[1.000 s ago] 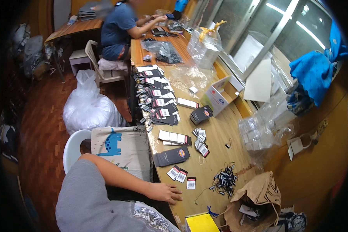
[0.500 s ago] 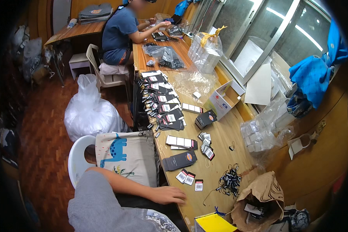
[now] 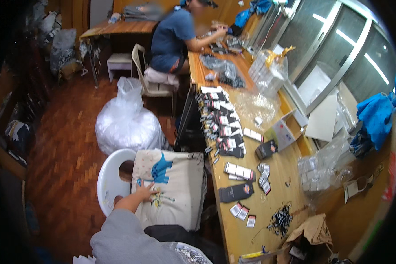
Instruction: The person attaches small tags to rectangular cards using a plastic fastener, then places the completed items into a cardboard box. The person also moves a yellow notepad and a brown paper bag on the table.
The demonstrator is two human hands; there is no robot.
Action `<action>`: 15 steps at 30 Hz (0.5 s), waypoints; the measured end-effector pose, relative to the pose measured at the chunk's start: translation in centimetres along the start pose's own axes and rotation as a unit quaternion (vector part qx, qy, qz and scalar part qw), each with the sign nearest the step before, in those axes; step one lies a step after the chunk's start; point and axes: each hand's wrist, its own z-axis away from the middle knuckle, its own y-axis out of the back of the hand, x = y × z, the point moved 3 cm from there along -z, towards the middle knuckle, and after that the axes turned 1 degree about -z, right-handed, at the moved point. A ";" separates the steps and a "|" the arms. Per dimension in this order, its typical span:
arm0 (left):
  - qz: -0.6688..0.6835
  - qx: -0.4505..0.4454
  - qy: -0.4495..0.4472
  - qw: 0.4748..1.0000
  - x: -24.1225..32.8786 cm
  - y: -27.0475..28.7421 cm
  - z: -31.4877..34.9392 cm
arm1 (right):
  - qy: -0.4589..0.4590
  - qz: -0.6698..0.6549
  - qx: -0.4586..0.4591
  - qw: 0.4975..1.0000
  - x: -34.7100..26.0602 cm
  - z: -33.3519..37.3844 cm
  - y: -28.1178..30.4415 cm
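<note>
My left hand (image 3: 143, 192) is over a cream cushion (image 3: 180, 198) printed with a blue dinosaur, its fingers spread and holding nothing. Its fingertips lie at the printed figures, seemingly touching the fabric. The cushion covers the seat of a white plastic chair (image 3: 108, 182). My right hand is out of view. On the wooden table (image 3: 233, 226) to the right lie stacks of black tags (image 3: 236, 192), white-labelled cards (image 3: 240, 170), a few small barcode tags (image 3: 251, 221), and a tangled heap of black tag strings (image 3: 280, 220).
Rows of black tags (image 3: 226, 127) line the table's left edge. A brown paper bag (image 3: 312, 231) stands at the near right. A full translucent plastic bag (image 3: 127, 125) sits on the floor. Farther back, another person (image 3: 174, 39) sits at the table on a beige chair (image 3: 138, 66).
My left hand has moved left from the table's edge to the cushion, with its fingers now spread. The view has swung left, so the table appears farther right.
</note>
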 end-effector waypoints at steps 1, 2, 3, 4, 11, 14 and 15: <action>0.010 -0.001 -0.006 1.000 0.0 -0.2 0.1 | 0.034 -0.045 -0.003 0.998 -1.7 -1.4 -0.9; 0.020 0.003 -0.011 1.000 0.2 0.2 0.2 | 0.064 -0.080 -0.002 0.995 -3.4 -2.7 -1.4; 0.031 -0.001 -0.015 0.999 0.8 1.5 0.5 | 0.091 -0.104 0.000 0.990 -5.2 -3.7 -1.5; 0.038 -0.002 -0.020 0.999 1.6 3.3 1.1 | 0.115 -0.119 0.007 0.986 -7.0 -4.6 -1.4; 0.594 0.372 0.000 0.713 -3.9 5.0 2.2 | 0.254 -0.225 0.085 0.937 -29.8 -8.6 -8.9; 0.779 0.510 0.057 0.360 -7.0 7.6 9.9 | 0.269 -0.274 0.058 0.921 -39.8 -6.0 -9.6; 0.792 0.510 0.101 0.320 -7.0 10.1 13.9 | 0.252 -0.297 0.032 0.920 -42.5 -4.2 -9.8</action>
